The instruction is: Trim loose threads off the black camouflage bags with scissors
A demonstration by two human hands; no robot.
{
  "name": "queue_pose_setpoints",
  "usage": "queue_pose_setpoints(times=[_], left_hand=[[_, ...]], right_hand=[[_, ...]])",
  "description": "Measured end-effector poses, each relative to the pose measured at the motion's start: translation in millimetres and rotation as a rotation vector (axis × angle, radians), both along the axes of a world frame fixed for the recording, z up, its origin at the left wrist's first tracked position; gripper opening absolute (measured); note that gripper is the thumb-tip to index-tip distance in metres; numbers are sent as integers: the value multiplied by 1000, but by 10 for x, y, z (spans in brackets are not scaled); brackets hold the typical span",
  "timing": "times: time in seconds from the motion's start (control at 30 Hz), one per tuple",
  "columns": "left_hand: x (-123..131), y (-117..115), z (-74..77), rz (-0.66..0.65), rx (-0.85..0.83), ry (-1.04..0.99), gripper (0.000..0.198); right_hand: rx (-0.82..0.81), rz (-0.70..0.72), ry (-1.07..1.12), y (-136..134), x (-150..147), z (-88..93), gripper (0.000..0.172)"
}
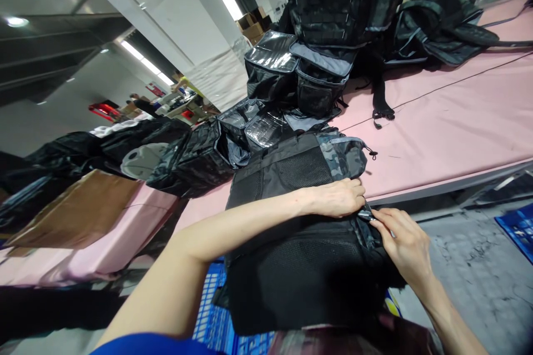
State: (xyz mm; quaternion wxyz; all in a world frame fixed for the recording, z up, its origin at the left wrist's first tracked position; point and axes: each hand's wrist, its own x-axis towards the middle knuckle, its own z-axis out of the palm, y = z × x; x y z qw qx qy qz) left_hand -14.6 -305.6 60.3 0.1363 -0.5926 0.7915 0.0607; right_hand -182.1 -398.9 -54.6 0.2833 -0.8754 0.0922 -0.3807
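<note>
A blue sleeve [145,345] is nearest; a boxy black mesh-panelled backpack [300,260] overhangs the pink-covered counter [449,122], long axis running away from the wearer, camouflage pocket [343,156] pointing right. Left hand [339,198] and right hand [403,237] pinch its glossy side edge, fingers closed.

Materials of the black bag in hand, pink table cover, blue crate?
Black bag: likely woven synthetic, matte; fine dotted texture suggests mesh panels.
Pink table cover: cloth or vinyl, low sheen, faint creases; can't tell which.
Blue crate: probably plastic, smooth; regular grid openings.
</note>
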Motion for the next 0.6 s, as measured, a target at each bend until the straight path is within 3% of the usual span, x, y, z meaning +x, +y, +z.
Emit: queue_pose_setpoints(times=[0.2, 0.43, 0.53, 0.6], left_hand=[[-4, 8, 36, 14, 23, 5, 18], [-25, -13, -5, 21, 32, 17, 20], [18, -10, 40, 87, 20, 45, 21], [79, 98, 123, 233, -136, 69, 25]], right_hand=[[-3, -5, 13, -22, -6, -30, 18], [-67, 34, 22, -8, 73, 70, 17], [25, 18, 34, -83, 11, 37, 19], [174, -52, 64, -188, -136, -63, 22]])
